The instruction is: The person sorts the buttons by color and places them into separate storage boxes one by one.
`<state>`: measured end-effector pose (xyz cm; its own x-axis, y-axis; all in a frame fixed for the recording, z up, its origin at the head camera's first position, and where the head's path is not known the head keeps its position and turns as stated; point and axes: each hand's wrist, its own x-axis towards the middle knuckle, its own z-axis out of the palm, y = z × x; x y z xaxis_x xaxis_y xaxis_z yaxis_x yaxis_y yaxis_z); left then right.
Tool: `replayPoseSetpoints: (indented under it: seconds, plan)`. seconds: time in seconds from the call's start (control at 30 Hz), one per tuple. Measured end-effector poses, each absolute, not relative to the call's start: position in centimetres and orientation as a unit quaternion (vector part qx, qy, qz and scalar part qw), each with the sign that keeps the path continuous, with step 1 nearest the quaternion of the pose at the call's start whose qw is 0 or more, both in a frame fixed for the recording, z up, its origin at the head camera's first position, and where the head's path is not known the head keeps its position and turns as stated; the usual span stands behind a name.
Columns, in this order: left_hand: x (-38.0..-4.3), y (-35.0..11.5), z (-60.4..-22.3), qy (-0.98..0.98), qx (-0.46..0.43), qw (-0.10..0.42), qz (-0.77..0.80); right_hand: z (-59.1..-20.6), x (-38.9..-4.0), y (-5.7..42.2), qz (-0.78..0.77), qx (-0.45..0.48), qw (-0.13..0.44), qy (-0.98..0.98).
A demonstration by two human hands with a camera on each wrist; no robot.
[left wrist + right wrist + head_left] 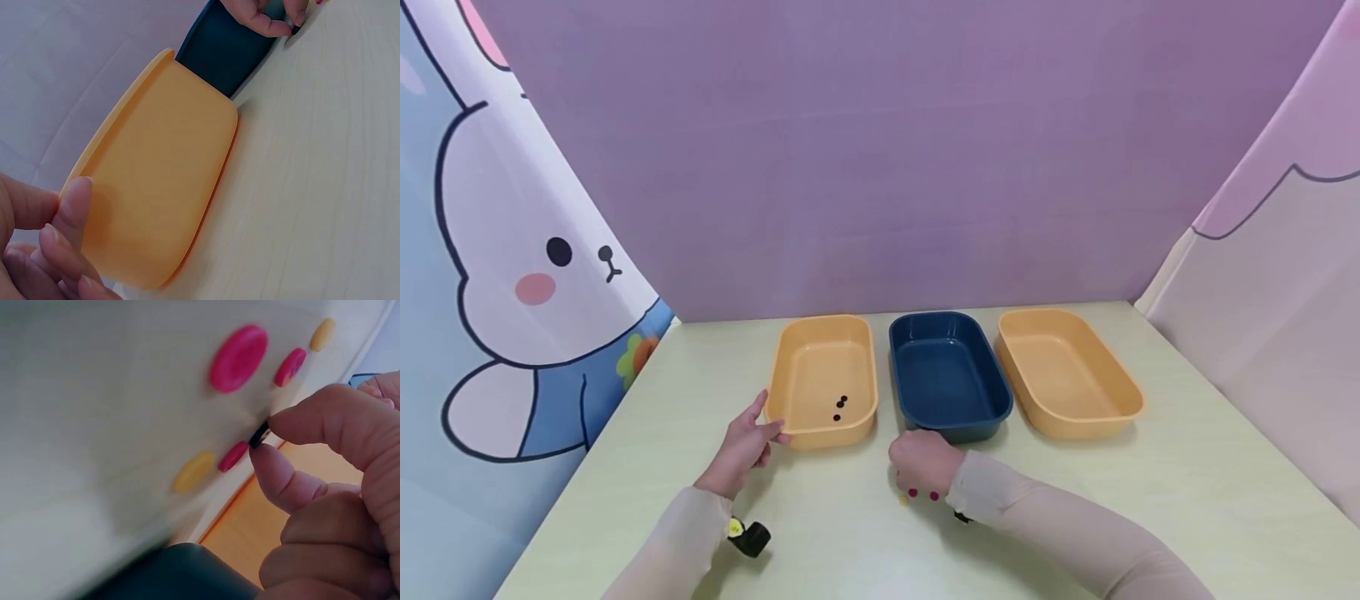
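At the head view's lower centre, the right hand (927,461) pinches a small round black button (260,434); its thin edge might slip, or brush the small round magenta button (233,456) just beside it. The left hand (747,446) grips the left light-orange rectangular plastic tray (805,358); a tug could shift it. The dark-blue rectangular plastic tray's (943,367) near rim limits the right hand; room opens lower right.

1. We are counting two orange rounded-rectangular plastic trays (820,367).
2. We are counting one dark-blue rounded-rectangular plastic tray (951,379).
3. We are seeing four black round discs (260,434), three pink discs (239,359), two yellow discs (194,472).
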<state>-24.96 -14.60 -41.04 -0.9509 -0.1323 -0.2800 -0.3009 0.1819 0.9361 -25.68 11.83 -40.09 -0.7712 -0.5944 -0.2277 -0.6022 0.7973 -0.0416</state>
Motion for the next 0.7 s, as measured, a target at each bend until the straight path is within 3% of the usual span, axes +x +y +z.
replayPoseSetpoints:
  seconds: [0.7]
  plan:
    - [-24.15,-14.55,-40.80,0.768,-0.131,0.073,0.623,-40.03,-24.73,11.95,0.004,-0.328,0.117,0.938]
